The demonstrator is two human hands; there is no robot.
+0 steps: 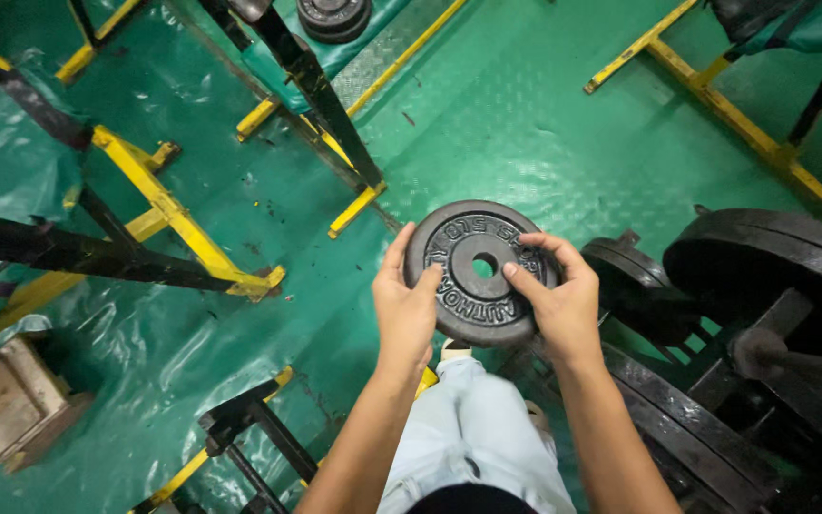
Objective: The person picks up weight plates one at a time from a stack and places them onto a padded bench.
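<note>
I hold a round black iron weight plate (476, 271) with a centre hole flat in front of me, above the green floor. My left hand (404, 306) grips its left rim, thumb lying on the top face. My right hand (557, 301) grips its right rim, thumb also on the face near the hole. Raised lettering rings the plate. Below it my legs in light trousers (473, 419) show.
Large black weight plates (763, 262) sit on a bar and rack at the right. Yellow and black steel frames (178, 224) stand at left and top, another frame (249, 424) by my legs. More plates (333, 14) lie at top. A wooden block (11, 400) is at lower left.
</note>
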